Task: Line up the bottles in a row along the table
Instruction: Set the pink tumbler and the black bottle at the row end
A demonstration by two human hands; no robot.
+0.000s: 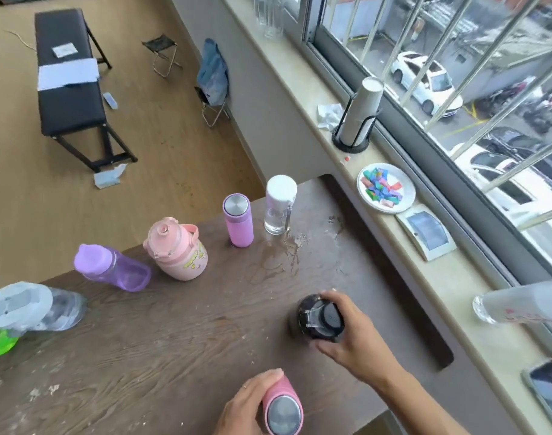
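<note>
Head view: one wooden table carries seven upright bottles. Five stand in a row along its far edge. The right hand grips a black bottle mid-table; the left hand grips a pink bottle nearest the camera.

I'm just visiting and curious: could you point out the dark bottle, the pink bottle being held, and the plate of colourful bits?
dark bottle (323, 318): head view, on its black lid.
pink bottle (282, 414): head view, on its metal cap.
plate of colourful pieces (406, 200): head view, on its bare white rim.
</note>
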